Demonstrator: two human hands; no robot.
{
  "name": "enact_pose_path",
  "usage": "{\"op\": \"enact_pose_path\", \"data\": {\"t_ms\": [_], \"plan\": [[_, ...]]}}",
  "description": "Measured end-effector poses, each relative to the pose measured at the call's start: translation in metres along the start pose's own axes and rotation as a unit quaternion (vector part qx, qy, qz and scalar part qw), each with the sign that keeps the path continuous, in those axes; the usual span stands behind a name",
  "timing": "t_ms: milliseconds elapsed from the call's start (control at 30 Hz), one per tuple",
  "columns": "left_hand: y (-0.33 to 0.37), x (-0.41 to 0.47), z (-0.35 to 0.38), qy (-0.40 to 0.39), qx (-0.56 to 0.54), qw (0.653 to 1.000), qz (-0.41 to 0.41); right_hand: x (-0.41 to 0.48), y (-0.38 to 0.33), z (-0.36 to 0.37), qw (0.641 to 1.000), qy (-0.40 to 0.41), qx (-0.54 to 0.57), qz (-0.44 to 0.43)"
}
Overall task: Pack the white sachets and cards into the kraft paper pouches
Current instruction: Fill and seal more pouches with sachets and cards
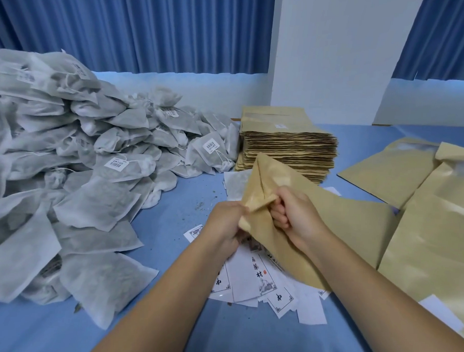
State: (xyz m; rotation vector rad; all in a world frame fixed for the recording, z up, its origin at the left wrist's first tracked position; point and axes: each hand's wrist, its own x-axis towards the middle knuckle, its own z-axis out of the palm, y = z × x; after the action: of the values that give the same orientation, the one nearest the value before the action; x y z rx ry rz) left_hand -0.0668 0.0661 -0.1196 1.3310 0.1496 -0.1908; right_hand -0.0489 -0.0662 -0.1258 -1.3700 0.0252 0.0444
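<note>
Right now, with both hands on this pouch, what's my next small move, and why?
Probably spread the pouch mouth wider: the left hand and right hand each pinch an edge, and it looks only partly open. Then a sachet could go in.

white sachets (91, 201) heaped left, printed cards (250, 280) scattered centre, a kraft pouch (329, 228) tilted above them.

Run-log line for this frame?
left hand: grips kraft pouch | right hand: grips same pouch | sachets: piled left | cards: beneath pouch

Packing workroom: sachet heap (67, 147), pouch stack (288, 141).
</note>
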Motion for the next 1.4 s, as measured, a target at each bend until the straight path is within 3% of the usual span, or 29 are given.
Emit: {"op": "enact_pose_path", "data": {"t_ms": [100, 200, 300, 433, 633, 833, 933, 1000, 1067, 1133, 1300, 1400], "plan": [[0.002, 0.003, -0.005, 0.035, 0.017, 0.999, -0.029, 0.001, -0.001, -0.001, 0.998, 0.012, 0.052, 0.018], [0.003, 0.006, -0.010, 0.029, 0.138, 0.990, -0.021, 0.000, 0.000, 0.004, 0.996, 0.038, -0.080, -0.021], [0.005, 0.001, -0.012, -0.021, 0.219, 0.975, 0.001, -0.006, -0.002, 0.007, 0.960, 0.030, -0.254, -0.116], [0.001, 0.002, -0.011, -0.053, 0.324, 0.944, 0.043, -0.015, -0.007, 0.013, 0.916, 0.006, -0.351, -0.196], [0.005, 0.010, -0.024, 0.037, 0.277, 0.960, 0.029, -0.027, -0.033, 0.014, 0.917, 0.076, -0.258, -0.294], [0.010, 0.009, -0.026, -0.017, 0.250, 0.968, -0.018, -0.028, -0.028, 0.014, 0.921, 0.100, -0.241, -0.289], [0.013, 0.005, -0.023, -0.038, 0.205, 0.978, 0.017, -0.024, -0.024, 0.014, 0.921, 0.086, -0.257, -0.279], [0.011, 0.003, -0.018, 0.012, 0.264, 0.960, 0.094, -0.023, -0.020, 0.014, 0.913, 0.070, -0.287, -0.282], [0.006, 0.001, -0.013, 0.062, 0.346, 0.918, 0.186, -0.020, -0.015, 0.014, 0.901, 0.051, -0.324, -0.284], [0.001, -0.001, -0.010, 0.072, 0.373, 0.894, 0.235, -0.017, -0.010, 0.014, 0.891, 0.041, -0.358, -0.277], [-0.002, 0.002, -0.010, 0.020, 0.440, 0.847, 0.297, -0.014, -0.009, 0.012, 0.885, 0.057, -0.371, -0.276], [-0.003, 0.003, -0.008, -0.034, 0.509, 0.818, 0.264, -0.015, -0.010, 0.011, 0.887, 0.051, -0.373, -0.266]]}}
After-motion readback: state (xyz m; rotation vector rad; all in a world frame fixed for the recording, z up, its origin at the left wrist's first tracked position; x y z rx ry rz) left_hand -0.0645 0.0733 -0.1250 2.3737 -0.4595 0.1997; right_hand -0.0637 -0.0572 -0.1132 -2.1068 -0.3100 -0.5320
